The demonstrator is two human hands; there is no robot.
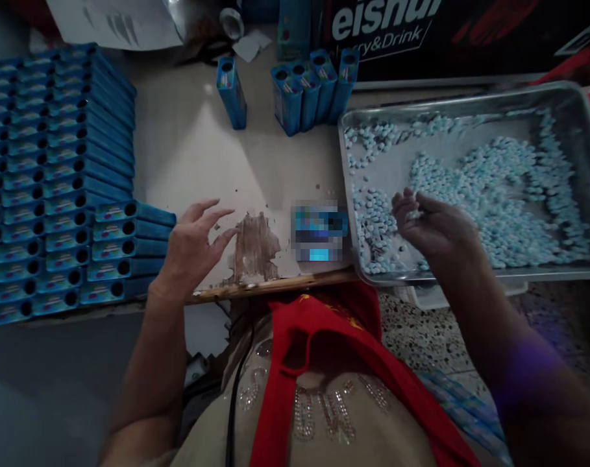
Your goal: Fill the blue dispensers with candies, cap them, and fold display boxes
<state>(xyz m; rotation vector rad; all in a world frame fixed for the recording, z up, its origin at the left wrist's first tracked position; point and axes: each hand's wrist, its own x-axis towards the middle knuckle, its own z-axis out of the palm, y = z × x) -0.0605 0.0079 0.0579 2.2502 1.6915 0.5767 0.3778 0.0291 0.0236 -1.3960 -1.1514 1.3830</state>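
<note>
My left hand [190, 243] is held over the table's front edge with its fingers apart and nothing in them. It is beside the nearest row of small blue boxes [134, 230], each with a dark round hole in its end. My right hand [435, 227] is over the metal tray [350, 194], palm up and fingers curled around a few small pale blue candies [414, 214]. Many more of these candies [503, 188] lie loose in the tray. Between my hands, a pixelated blue thing [320, 224] sits near the tray; its details cannot be made out.
A large stack of blue boxes [56, 155] fills the table's left side. Several blue boxes [309, 91] stand upright at the back, with a single upright box [232, 94] to their left. A black printed carton [450, 45] is behind the tray. Worn wood [256, 250] shows through the tabletop.
</note>
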